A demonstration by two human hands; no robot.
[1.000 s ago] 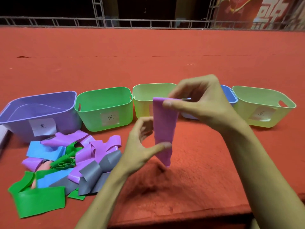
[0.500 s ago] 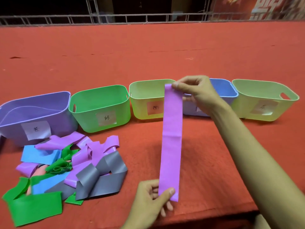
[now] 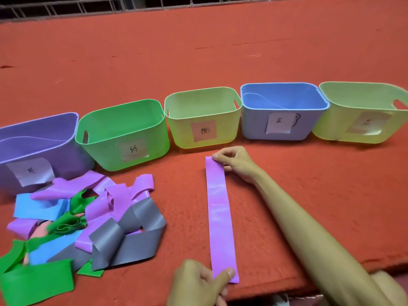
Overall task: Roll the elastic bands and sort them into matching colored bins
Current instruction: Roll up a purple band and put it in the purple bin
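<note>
- 5 bins stand in a row on the red cloth (image 3: 309,186), each with a paper tag on its front bearing 1 dark handwritten character; all are too blurred for me to read.
- From my left: the purple bin (image 3: 68,160) has a white tag (image 3: 29,171), the green bin (image 3: 103,151) a pale tag (image 3: 134,150), and the yellow-green bin (image 3: 181,133) a pink tag (image 3: 204,130).
- Then the blue bin (image 3: 254,127) has a white slip (image 3: 279,123) and the end bin (image 3: 331,127), also yellow-green, a tan tag (image 3: 367,123).
- The purple band (image 3: 220,217) lies flat and unrolled on the cloth, running from near the table's front edge away toward the yellow-green and blue bins.
- My right hand (image 3: 237,165) reaches forward with the forearm low over the cloth; its thumb and curled fingers pinch the band's far end.
- My left hand (image 3: 198,281) sits at the near edge, fingers curled, thumb pressed on top of the band's near end, gripping it.
- A loose pile of bands (image 3: 92,217), purple, green, blue and grey, lies to my left in front of the purple and green bins, well apart from the band I hold.
</note>
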